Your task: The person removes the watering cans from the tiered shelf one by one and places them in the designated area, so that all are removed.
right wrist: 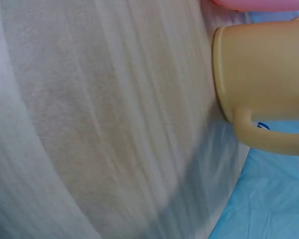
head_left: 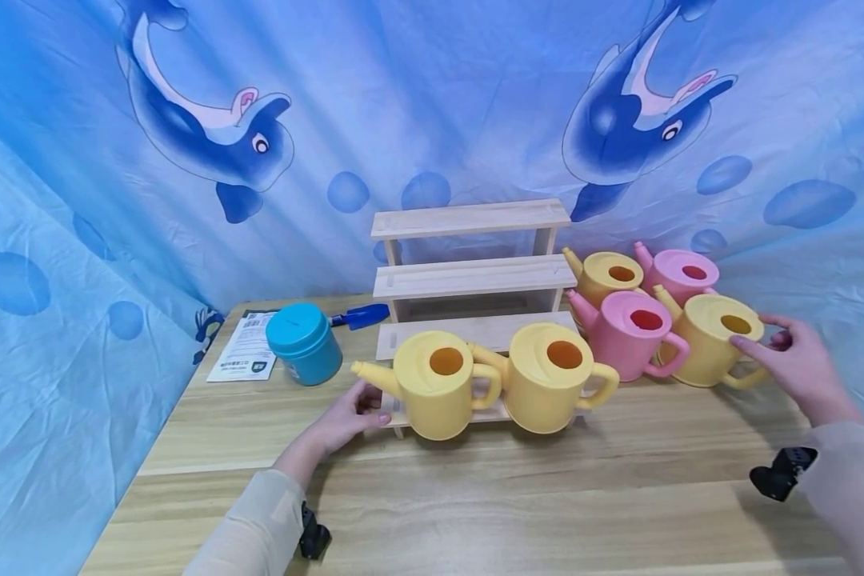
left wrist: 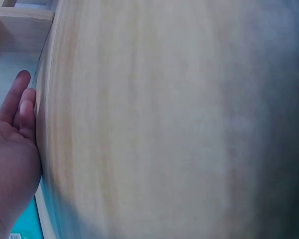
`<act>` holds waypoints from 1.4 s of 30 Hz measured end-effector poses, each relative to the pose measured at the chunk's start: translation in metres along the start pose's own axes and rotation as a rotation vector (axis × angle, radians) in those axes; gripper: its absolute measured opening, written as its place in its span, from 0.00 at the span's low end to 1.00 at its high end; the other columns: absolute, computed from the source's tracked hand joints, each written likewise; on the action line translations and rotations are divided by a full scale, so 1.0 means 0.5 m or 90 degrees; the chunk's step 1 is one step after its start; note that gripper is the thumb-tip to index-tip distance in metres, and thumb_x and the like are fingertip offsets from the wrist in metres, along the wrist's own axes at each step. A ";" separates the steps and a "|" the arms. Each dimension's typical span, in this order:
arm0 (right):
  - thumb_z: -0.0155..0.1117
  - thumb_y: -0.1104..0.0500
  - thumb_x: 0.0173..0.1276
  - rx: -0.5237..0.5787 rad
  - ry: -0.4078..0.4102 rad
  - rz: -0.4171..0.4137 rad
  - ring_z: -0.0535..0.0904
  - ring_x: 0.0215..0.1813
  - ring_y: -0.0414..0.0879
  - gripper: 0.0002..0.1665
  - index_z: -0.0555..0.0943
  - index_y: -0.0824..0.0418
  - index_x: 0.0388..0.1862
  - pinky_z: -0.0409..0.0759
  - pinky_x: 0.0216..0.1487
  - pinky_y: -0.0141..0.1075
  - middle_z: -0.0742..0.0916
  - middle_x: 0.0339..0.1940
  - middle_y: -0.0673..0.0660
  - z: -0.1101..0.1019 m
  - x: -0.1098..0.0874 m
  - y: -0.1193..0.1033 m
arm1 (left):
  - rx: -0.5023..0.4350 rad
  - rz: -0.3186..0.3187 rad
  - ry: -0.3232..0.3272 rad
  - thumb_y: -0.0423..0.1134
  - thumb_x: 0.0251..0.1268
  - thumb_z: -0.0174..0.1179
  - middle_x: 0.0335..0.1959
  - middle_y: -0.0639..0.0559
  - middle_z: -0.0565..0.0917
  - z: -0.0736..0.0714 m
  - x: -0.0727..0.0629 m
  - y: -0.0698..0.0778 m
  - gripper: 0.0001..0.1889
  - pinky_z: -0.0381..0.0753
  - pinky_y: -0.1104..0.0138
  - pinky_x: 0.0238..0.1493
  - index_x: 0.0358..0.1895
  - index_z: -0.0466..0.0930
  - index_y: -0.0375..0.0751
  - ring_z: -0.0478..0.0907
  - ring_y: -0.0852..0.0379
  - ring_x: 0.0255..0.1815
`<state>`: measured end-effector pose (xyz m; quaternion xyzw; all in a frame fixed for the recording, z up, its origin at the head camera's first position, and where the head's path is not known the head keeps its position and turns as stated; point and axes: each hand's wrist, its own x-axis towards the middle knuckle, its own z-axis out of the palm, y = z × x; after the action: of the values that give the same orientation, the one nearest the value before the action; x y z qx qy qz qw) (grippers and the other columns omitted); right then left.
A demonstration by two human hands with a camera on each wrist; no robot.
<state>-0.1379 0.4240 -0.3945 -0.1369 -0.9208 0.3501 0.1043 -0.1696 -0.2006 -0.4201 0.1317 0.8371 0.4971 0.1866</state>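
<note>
My right hand holds the handle of a yellow watering can, thumb across its near side. In the right wrist view, this can's body stands on the table, and only a sliver of the hand shows. My left hand is at the left end of a wooden tiered shelf; the left wrist view shows its fingers loosely extended. Two yellow watering cans, one on the left and one on the right, stand along the shelf's lowest step, spouts to the left.
Beside the held can stand a pink watering can, with another yellow one and another pink one behind. Left of the shelf are a teal lidded canister, a blue trowel and a paper sheet. A dolphin-print curtain hangs behind.
</note>
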 end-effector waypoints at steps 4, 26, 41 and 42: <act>0.57 0.41 0.66 -0.020 0.011 -0.016 0.59 0.38 0.56 0.49 0.53 0.74 0.69 0.65 0.23 0.32 0.67 0.41 0.66 -0.008 0.009 -0.010 | 0.002 -0.001 0.000 0.44 0.57 0.65 0.55 0.43 0.73 0.000 0.004 -0.004 0.31 0.65 0.51 0.59 0.62 0.64 0.40 0.68 0.44 0.57; 0.62 0.46 0.64 0.000 -0.198 -0.187 0.69 0.52 0.60 0.41 0.60 0.65 0.69 0.74 0.41 0.39 0.73 0.55 0.67 0.025 0.015 -0.238 | -0.004 0.013 0.017 0.45 0.57 0.66 0.55 0.43 0.72 0.003 0.029 -0.062 0.33 0.67 0.52 0.57 0.63 0.62 0.41 0.68 0.46 0.56; 0.68 0.54 0.60 0.032 -0.351 -0.381 0.73 0.43 0.48 0.36 0.68 0.61 0.66 0.74 0.43 0.34 0.79 0.46 0.55 0.093 -0.022 -0.339 | 0.005 0.011 0.019 0.47 0.57 0.66 0.54 0.43 0.72 0.006 0.027 -0.060 0.32 0.67 0.56 0.55 0.62 0.64 0.42 0.68 0.47 0.55; 0.68 0.54 0.60 0.029 -0.357 -0.389 0.73 0.42 0.47 0.36 0.68 0.61 0.66 0.74 0.43 0.35 0.80 0.45 0.55 0.096 -0.024 -0.343 | 0.005 0.013 0.019 0.47 0.57 0.66 0.55 0.44 0.72 0.006 0.027 -0.061 0.32 0.68 0.56 0.55 0.62 0.64 0.42 0.68 0.47 0.56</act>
<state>-0.1714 0.2673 -0.3152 0.2454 -0.9040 0.3468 -0.0485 -0.1813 -0.2071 -0.4505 0.1333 0.8402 0.4979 0.1684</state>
